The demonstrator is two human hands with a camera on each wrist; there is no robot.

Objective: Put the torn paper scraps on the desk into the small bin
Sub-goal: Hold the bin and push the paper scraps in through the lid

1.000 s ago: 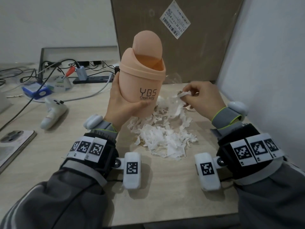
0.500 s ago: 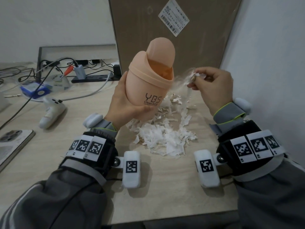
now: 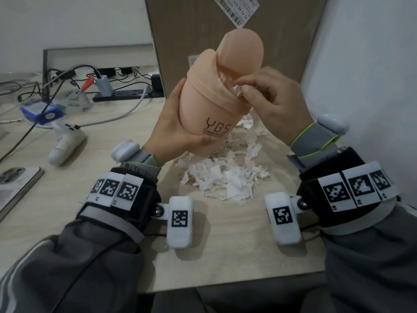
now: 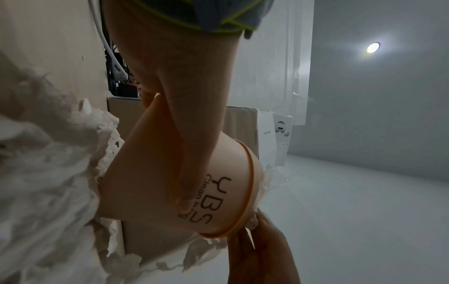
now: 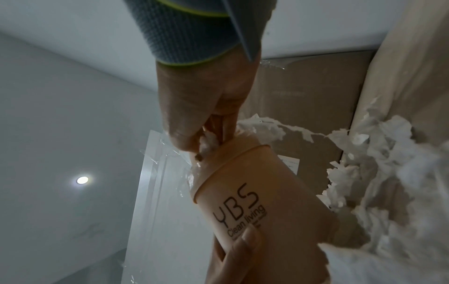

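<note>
My left hand (image 3: 178,129) grips the small peach bin (image 3: 216,105) round its lower body and holds it up, tilted to the right, above the desk. Its swing lid (image 3: 242,53) is tipped open. My right hand (image 3: 268,98) pinches a white paper scrap (image 3: 237,90) at the bin's opening, right at the rim. The left wrist view has the bin (image 4: 170,173) with my thumb across it; the right wrist view has the scrap (image 5: 207,143) between my fingertips at the rim of the bin (image 5: 243,201). A pile of torn scraps (image 3: 225,175) lies on the desk below the bin.
A cardboard box (image 3: 225,23) stands behind the bin and a white wall (image 3: 372,64) closes the right side. At the left lie a white controller (image 3: 65,143), a phone (image 3: 15,186), a blue device (image 3: 42,111) and a power strip (image 3: 126,94) with cables.
My left hand has raised the bin and tilted it further right. My right hand lifted a scrap from the pile and brought it up to the bin's opening.
</note>
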